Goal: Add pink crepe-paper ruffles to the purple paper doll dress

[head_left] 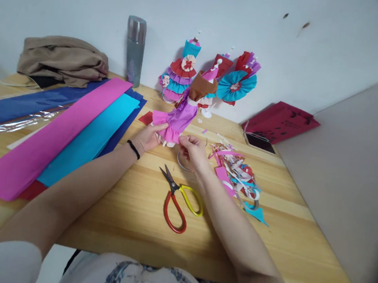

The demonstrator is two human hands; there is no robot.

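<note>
A small dress form (183, 114) wears a paper dress with a brown top, a purple skirt and a pink ruffle at the hem. It is tilted, its top leaning away to the right. My left hand (150, 136) grips the ruffle's left side, thumb on top. At the ruffle's right edge, my right hand (192, 150) pinches the hem between thumb and fingers. Scissors (174, 187) with one red and one yellow handle lie on the table in front of both hands, blades slightly apart. A round ring or roll (183, 161) is partly hidden by my right hand.
Long pink (58, 132) and blue paper sheets (91, 135) lie at left. Paper scraps (240, 171) are heaped at right. Behind stand other dressed forms (182, 75), a grey flask (135, 52) and folded brown cloth (62, 60). A phone (259, 142) lies by a red bag (280, 124).
</note>
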